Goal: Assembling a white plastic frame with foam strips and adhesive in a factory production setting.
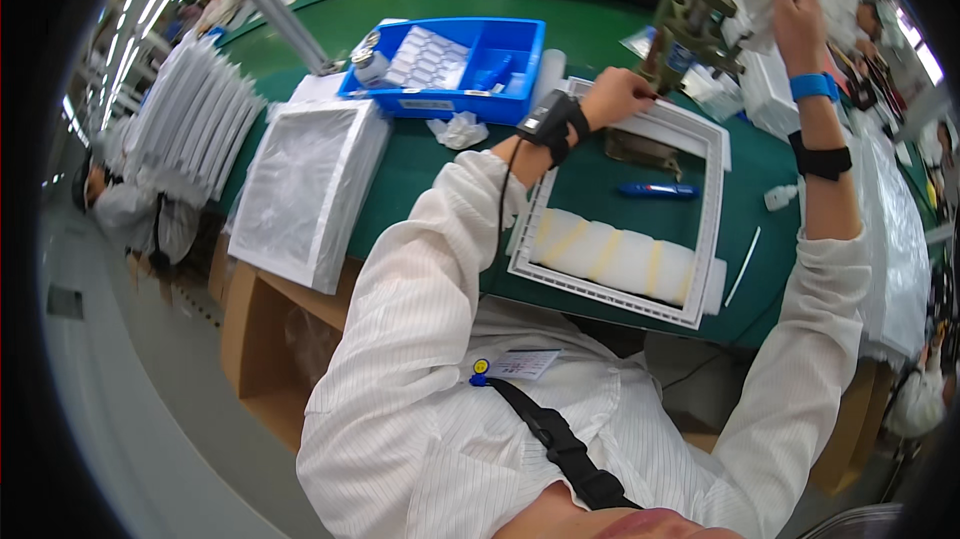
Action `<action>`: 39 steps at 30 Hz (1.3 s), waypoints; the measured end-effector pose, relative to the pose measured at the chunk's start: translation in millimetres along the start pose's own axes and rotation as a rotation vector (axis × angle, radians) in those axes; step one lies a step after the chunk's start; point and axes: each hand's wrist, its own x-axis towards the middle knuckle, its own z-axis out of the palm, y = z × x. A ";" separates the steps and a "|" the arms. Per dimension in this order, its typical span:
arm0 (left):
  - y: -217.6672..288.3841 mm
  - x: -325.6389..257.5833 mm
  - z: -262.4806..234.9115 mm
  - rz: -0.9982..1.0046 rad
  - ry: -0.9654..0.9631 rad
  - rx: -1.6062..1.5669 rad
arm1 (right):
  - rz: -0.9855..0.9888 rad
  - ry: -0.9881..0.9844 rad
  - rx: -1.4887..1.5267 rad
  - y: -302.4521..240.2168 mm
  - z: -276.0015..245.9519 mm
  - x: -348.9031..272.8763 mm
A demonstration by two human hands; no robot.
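My left hand point(618, 97) reaches across a white rectangular frame point(712, 209) on the green table and grips the lower part of an olive metal fixture point(690, 24) standing behind it. My right hand point(795, 4) is raised higher, closed on a white cloth point(752, 14) beside the fixture's top. Both wrists wear black straps, and the right one also has a blue band. Inside the frame lie a blue pen-like tool point(657, 191), a dark flat part point(640, 149) and a white foam pad with yellow stripes point(612, 255).
A blue bin point(500, 39) with small parts and a tape roll stands at the back left. A stack of white frames point(310, 189) sits on the left, above cardboard boxes point(262, 339). A crumpled white tissue point(457, 129) lies near the bin. Other people work nearby.
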 end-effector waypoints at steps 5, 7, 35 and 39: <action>6.8 1.3 2.0 -0.001 -0.007 0.006 | 0.069 0.086 0.091 -54.5 -18.7 -37.6; 6.3 -1.5 0.7 -0.019 -0.019 -0.010 | 0.075 0.124 0.107 -61.7 -22.4 -45.9; 10.3 -7.8 15.6 -0.024 0.036 -0.075 | 0.124 0.058 0.356 -76.1 -41.1 -143.7; 9.0 -9.4 10.4 -0.029 0.042 -0.049 | 0.072 0.015 0.389 -74.0 -38.0 -161.5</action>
